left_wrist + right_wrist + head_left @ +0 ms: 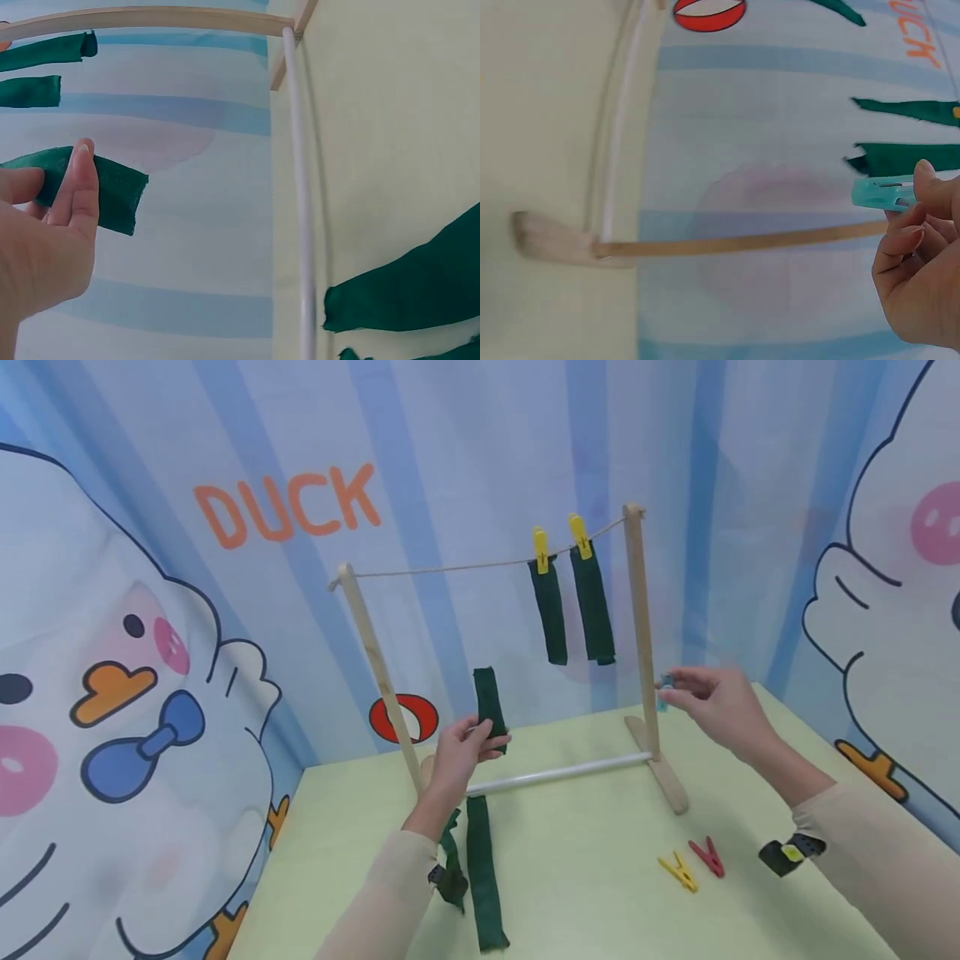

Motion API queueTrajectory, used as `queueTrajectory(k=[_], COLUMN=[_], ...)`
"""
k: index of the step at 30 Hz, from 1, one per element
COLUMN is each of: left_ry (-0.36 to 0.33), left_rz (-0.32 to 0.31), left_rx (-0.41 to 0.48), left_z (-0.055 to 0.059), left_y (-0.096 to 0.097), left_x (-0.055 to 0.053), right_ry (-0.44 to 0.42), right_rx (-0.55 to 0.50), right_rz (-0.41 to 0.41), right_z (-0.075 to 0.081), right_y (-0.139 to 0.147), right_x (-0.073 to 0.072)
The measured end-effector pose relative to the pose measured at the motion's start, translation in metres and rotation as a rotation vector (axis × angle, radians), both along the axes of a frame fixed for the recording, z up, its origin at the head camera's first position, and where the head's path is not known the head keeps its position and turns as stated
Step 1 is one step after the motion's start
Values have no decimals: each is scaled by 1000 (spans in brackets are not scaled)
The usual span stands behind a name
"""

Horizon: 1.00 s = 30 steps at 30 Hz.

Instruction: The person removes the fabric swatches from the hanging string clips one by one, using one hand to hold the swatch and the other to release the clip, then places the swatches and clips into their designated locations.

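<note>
My left hand [459, 758] pinches a dark green cloth strip [487, 695] between thumb and fingers, in the air before the left half of a wooden rack. In the left wrist view the same green strip [122, 193] sticks out past the fingertips. Just right of the rack's right post [639, 627], my right hand [723, 710] pinches a light blue clothespin [664, 693]; the right wrist view shows this clothespin [881, 193] between thumb and fingers. Two green strips [594, 606] hang from the string [450, 568] near that post, each under a yellow clothespin [579, 537].
More green strips [486, 877] lie on the pale table [585, 893] below my left hand. A yellow clothespin [679, 872] and a red clothespin [708, 857] lie at the right. A white bar [558, 772] joins the rack's feet; a striped curtain [480, 460] stands behind.
</note>
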<state>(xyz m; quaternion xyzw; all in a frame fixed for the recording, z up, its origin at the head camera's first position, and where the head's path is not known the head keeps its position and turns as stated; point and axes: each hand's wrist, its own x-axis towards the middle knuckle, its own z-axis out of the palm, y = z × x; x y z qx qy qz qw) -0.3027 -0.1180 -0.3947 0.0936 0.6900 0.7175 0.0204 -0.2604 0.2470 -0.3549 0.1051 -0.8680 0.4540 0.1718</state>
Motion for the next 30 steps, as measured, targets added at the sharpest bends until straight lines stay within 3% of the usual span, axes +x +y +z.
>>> queueTrajectory(k=[7,13,17,24,30], left_ry=[-45,-97,-144,-204,-224], left_rz=[42,53,51,39,-3], left_rx=[7,3,1,-21,-48], left_z=[-22,-40,-52,-66,-78], left_y=[-2,1,4,1,0], left_x=[2,6,13,24,27], right_ry=[-91,-108,-168,-330,-427], right_rx=[90,172,265,378,387], right_rz=[-32,-49,-32,-1,-22], right_z=[-47,-73,-90,-108,-121], right_y=[30,47,55,63,65], right_x=[12,21,25,26,25])
